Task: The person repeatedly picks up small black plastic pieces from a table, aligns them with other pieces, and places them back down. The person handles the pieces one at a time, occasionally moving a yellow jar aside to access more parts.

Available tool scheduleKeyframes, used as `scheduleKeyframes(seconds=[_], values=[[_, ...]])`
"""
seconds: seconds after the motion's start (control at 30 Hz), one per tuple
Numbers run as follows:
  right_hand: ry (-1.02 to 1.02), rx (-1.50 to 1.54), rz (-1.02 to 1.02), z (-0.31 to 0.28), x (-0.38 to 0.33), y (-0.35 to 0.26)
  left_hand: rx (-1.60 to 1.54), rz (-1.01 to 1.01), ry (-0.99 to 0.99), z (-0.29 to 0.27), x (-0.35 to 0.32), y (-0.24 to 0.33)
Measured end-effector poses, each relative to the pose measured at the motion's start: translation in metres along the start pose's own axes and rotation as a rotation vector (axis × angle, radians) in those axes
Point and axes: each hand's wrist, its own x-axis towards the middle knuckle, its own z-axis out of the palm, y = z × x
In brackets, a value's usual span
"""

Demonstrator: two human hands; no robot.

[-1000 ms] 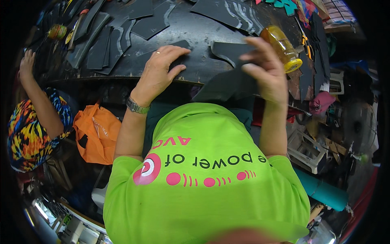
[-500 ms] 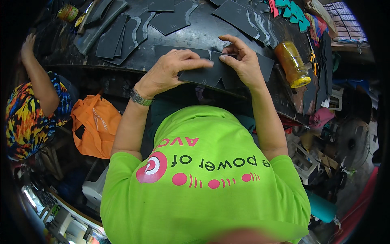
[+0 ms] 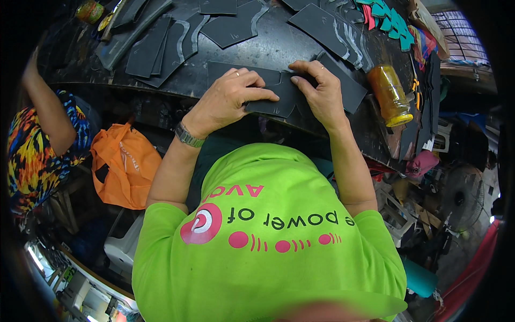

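At the near edge of the dark table, both hands work on flat black sheet pieces cut to angular shapes. My left hand [image 3: 225,102], with a watch on its wrist, has its fingers curled and thumb stretched along a black cut piece [image 3: 271,108], holding it at the left. My right hand [image 3: 322,94] pinches the same piece's upper right part between thumb and forefinger. Under it lies another black piece [image 3: 348,88], reaching out to the right. A pale short line shows near the seam between my hands. What lies beneath my palms is hidden.
More black cut pieces [image 3: 230,29] with grey streaked edges lie on the table [image 3: 236,53]. A jar of amber stuff with a yellow lid [image 3: 390,96] lies at right, near orange-handled scissors [image 3: 416,91]. Green scraps [image 3: 394,24] sit far right. A co-worker's arm [image 3: 51,107] is at left.
My right hand's thumb and forefinger have closed in on the piece. The left hand has shifted slightly, its thumb drawn back a little. The view has moved slightly.
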Motion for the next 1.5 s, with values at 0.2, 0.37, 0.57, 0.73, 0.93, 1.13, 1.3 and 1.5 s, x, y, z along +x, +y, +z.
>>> scheduleKeyframes(seconds=[0.2, 0.37, 0.57, 0.73, 0.93, 1.13, 1.3, 1.5], values=[[-0.005, -0.027, -0.06, 0.0, 0.004, -0.001, -0.003, -0.003, 0.001, 0.0, 0.0, 0.001], [-0.021, -0.031, -0.049, -0.001, 0.006, -0.003, 0.015, -0.013, -0.006, -0.001, 0.001, 0.002], [-0.026, -0.014, -0.043, 0.0, 0.009, -0.003, -0.011, -0.031, -0.012, -0.003, 0.002, 0.004], [-0.079, -0.076, -0.053, 0.001, 0.01, 0.0, -0.014, -0.021, -0.004, -0.003, 0.003, 0.004], [-0.063, -0.337, -0.163, 0.006, 0.004, -0.004, -0.019, -0.008, 0.029, -0.003, 0.002, 0.004], [0.053, -0.654, -0.312, 0.008, -0.008, -0.02, 0.159, 0.014, 0.112, 0.004, -0.012, 0.02], [0.039, -0.559, -0.202, 0.015, -0.012, -0.02, 0.157, -0.043, 0.187, 0.01, -0.019, 0.024], [0.058, -0.419, -0.189, 0.018, -0.012, -0.015, 0.124, -0.078, 0.26, 0.016, -0.02, 0.023]])
